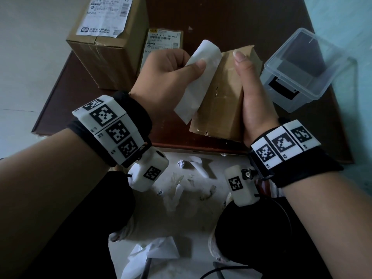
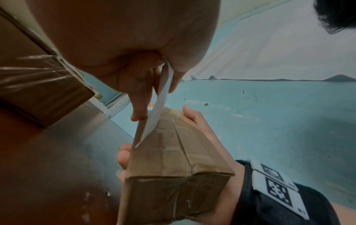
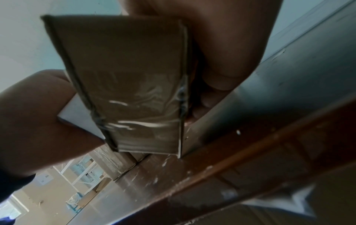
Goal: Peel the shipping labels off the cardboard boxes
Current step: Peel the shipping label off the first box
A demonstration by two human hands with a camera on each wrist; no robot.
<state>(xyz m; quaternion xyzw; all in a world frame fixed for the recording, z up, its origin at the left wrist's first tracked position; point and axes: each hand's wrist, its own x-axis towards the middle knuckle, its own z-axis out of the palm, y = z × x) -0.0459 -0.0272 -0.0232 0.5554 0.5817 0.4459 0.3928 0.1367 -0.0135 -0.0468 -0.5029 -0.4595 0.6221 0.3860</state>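
A small brown cardboard box (image 1: 221, 101) is held above the near edge of the dark brown table (image 1: 80, 93). My right hand (image 1: 251, 93) grips its right side, thumb up along the top face. My left hand (image 1: 171, 71) pinches a white shipping label (image 1: 197, 81) between thumb and fingers; the label is lifted off most of the top face and stays joined along the box's left edge. In the left wrist view the label (image 2: 159, 106) stands up from the box (image 2: 173, 159). The right wrist view shows the box's taped end (image 3: 131, 85).
A large box (image 1: 108, 47) with its label (image 1: 106, 15) stands at the table's back left, a smaller labelled box (image 1: 163, 41) beside it. A clear plastic tub (image 1: 302, 69) sits on the right. Torn paper scraps (image 1: 181, 178) lie on the floor between my knees.
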